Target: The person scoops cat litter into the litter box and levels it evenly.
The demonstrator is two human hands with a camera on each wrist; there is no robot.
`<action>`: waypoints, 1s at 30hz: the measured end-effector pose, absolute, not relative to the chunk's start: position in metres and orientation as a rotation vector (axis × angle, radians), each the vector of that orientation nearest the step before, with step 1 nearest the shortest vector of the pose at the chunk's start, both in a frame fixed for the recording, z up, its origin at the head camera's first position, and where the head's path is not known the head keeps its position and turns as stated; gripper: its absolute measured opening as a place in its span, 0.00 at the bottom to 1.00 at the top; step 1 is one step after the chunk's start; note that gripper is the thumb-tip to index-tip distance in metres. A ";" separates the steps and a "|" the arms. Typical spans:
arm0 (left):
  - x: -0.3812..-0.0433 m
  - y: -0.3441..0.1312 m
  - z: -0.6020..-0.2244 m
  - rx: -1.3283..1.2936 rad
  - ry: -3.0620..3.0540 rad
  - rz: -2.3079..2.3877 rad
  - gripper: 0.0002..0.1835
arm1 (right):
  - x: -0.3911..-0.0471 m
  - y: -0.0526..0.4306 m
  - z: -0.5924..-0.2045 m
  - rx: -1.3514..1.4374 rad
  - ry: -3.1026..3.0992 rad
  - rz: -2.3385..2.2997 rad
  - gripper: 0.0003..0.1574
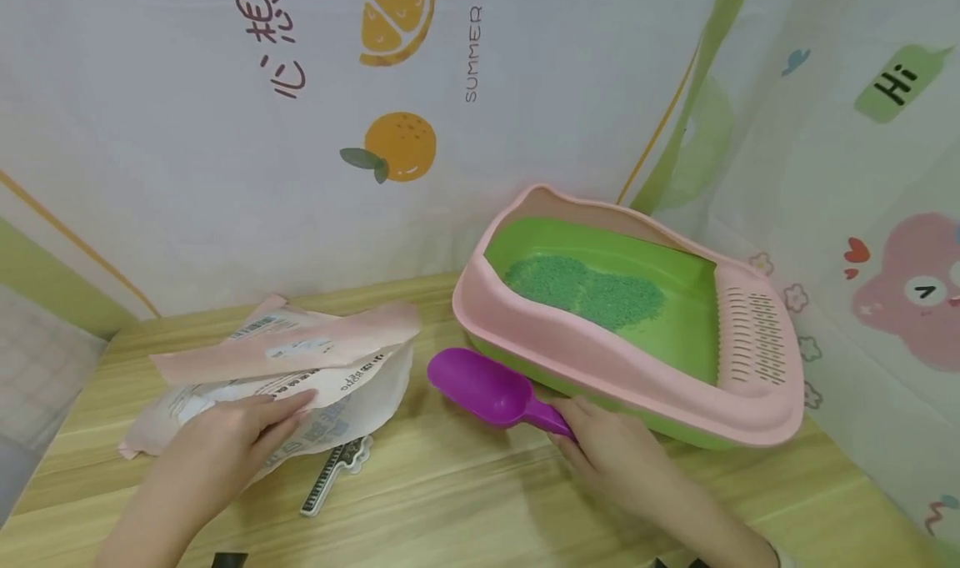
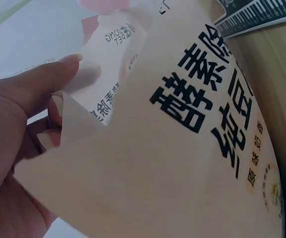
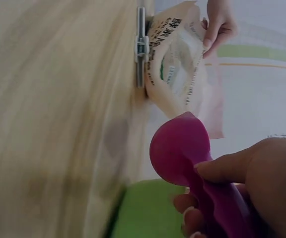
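My left hand (image 1: 232, 430) pinches the edge of a pale pink and white litter bag (image 1: 375, 405), which lies slack on the left side of the table. Its mouth gapes in the right wrist view, and dark printing covers the panel (image 2: 192, 134) in the left wrist view. My right hand (image 1: 611, 451) grips the handle of a purple scoop (image 1: 480, 386), with the thumb along it. The scoop's bowl points left toward the bag and looks bare inside. Just behind the right hand stands a litter box (image 1: 558, 322) with a pink rim and green base, holding green granules (image 1: 585, 289).
A black-and-white object with a comb-like strip (image 1: 330, 472) lies partly beside the bag at the front. Printed cloth (image 1: 300, 176) hangs behind the table and along the right. The wooden table (image 1: 450, 485) shows between the bag and the box.
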State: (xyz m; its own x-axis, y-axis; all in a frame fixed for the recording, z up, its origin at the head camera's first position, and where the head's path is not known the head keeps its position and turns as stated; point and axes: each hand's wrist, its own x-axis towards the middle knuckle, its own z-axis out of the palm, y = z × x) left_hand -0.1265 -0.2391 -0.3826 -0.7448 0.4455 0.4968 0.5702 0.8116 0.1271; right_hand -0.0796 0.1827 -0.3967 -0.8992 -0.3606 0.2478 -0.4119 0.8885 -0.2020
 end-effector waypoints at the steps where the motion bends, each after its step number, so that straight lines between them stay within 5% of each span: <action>1: -0.127 -0.239 -0.383 -0.757 -2.545 -0.374 0.19 | -0.081 0.182 -0.400 0.581 -2.862 0.388 0.19; 30: -0.125 -0.233 -0.382 -0.765 -2.563 -0.398 0.18 | -0.103 0.183 -0.447 0.474 -2.863 0.465 0.16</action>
